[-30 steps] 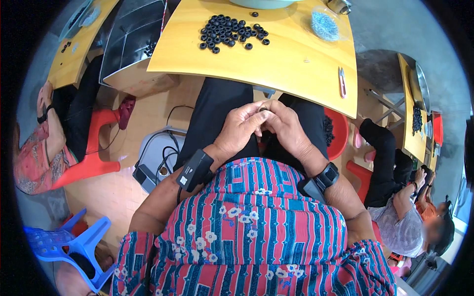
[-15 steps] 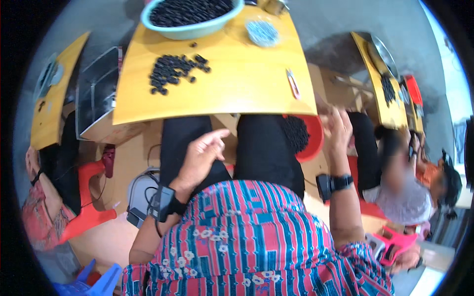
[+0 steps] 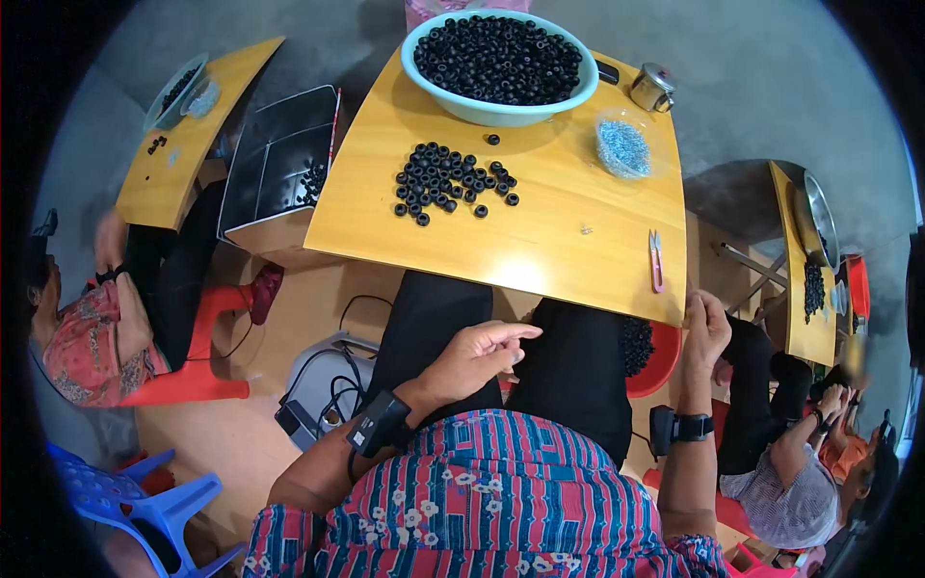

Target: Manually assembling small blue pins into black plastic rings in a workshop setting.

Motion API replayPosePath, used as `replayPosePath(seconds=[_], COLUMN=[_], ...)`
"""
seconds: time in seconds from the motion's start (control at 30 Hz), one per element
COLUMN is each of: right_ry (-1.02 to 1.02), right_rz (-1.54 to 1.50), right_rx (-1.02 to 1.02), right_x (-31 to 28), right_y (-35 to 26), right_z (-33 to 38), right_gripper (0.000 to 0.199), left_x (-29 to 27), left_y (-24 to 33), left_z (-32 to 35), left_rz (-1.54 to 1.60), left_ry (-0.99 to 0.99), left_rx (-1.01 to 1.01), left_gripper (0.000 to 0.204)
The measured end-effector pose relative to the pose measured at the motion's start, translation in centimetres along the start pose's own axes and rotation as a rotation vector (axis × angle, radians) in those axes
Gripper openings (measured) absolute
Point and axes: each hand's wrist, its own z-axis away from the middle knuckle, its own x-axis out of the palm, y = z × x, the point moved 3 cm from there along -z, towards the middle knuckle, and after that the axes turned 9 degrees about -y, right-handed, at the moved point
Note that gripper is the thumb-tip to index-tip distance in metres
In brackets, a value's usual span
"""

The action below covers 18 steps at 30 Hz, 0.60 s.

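Loosely parted, the left hand (image 3: 477,356) points rightward; the right hand (image 3: 706,332) bunches beside the table (image 3: 578,270), contents unclear.

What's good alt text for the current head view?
A person's left hand points rightward above their lap; right hand by the near right corner of a yellow table. It holds loose black rings, thread snips and a light-blue basin of more rings.

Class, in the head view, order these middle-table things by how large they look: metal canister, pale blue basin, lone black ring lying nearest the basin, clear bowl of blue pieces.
Largest to smallest:
1. Pale blue basin
2. Clear bowl
3. Metal canister
4. Lone black ring
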Motion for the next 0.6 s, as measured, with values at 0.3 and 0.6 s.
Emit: replayPosePath(seconds=[0.3,0.6], right_ry=[-0.501,-0.619], right_rz=[-0.214,0.224], right_rx=[-0.086,-0.185], right_x=[14.2,20.3], right_y=[-9.5,-12.7], right_z=[-2.7,-6.5], right_gripper=[0.025,0.042], left_x=[0.6,0.9], left_y=[-0.7,-1.0], left_z=[-0.8,-0.8], left_rz=[-0.151,0.064], left_ry=[-0.09,-0.112], left_rx=[-0.085,-0.129], left_gripper=[0.035,0.034])
